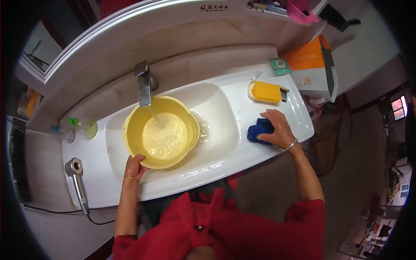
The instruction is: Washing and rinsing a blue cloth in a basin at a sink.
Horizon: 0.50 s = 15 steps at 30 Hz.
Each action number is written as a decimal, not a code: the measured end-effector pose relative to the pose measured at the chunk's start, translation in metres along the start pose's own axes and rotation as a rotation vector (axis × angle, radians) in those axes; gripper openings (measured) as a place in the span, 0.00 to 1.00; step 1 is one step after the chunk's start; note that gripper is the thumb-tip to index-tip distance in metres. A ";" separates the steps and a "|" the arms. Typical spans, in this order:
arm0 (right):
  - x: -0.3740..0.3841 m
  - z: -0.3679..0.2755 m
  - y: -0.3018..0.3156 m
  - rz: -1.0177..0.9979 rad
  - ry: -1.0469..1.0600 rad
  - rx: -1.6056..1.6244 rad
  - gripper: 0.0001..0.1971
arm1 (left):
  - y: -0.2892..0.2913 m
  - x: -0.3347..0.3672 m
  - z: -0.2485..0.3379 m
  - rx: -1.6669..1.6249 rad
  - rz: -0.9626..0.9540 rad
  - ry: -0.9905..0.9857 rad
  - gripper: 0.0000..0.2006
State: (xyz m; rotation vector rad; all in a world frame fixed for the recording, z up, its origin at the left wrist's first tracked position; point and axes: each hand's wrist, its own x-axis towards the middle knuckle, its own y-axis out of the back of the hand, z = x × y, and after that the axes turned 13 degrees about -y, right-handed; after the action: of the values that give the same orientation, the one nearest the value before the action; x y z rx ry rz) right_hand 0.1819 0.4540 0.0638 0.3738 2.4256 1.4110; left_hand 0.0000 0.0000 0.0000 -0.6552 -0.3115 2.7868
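Observation:
Water runs from the square metal faucet (144,84) into a yellow plastic basin (193,113), which has drain slots on its right side. The basin sits in the white sink and holds foamy, rippled water. My left hand (135,166) is closed on its near-left rim. On the sink's right ledge lies a bunched dark blue cloth (256,131). My right hand (279,130) curves over this cloth, with the thumb on its near side and the fingers on its far side. Part of the cloth is hidden under the palm.
A yellow brush (266,92) with dark bristles and a green packet (280,66) lie at the right. Beyond stands an orange and white bag (310,65). At the left are a bottle with a green top (90,129) and a handheld sprayer (76,177) with a black cord.

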 end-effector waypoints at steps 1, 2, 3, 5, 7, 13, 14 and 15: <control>-0.006 0.005 -0.002 -0.001 -0.043 -0.153 0.42 | -0.003 0.001 0.000 0.000 0.023 0.003 0.22; -0.010 0.009 -0.004 -0.003 -0.087 -0.306 0.41 | -0.005 0.001 -0.001 0.001 0.045 0.006 0.21; -0.013 0.008 -0.007 0.002 -0.090 -0.306 0.41 | -0.004 0.002 0.000 0.003 0.040 0.004 0.21; -0.017 0.003 -0.012 0.038 -0.127 -0.300 0.41 | -0.001 0.005 -0.001 -0.001 0.038 0.006 0.21; -0.018 0.002 -0.011 0.069 -0.118 -0.354 0.41 | 0.003 0.008 -0.005 0.008 0.021 0.010 0.22; -0.008 0.000 0.007 -0.017 -0.462 0.176 0.37 | -0.008 0.001 -0.002 0.050 0.059 0.027 0.23; -0.009 -0.012 0.010 0.069 -0.425 0.068 0.37 | -0.008 -0.001 -0.001 0.045 0.089 0.021 0.23; -0.011 -0.020 0.012 0.158 -0.389 -0.041 0.37 | -0.004 0.001 -0.004 0.046 0.090 0.017 0.23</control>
State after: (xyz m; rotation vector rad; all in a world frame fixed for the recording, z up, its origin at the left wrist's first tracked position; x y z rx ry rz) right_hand 0.1855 0.4401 0.0850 0.7674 2.0863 1.3030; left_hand 0.0019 0.0041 -0.0027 -0.6982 -0.2189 2.8627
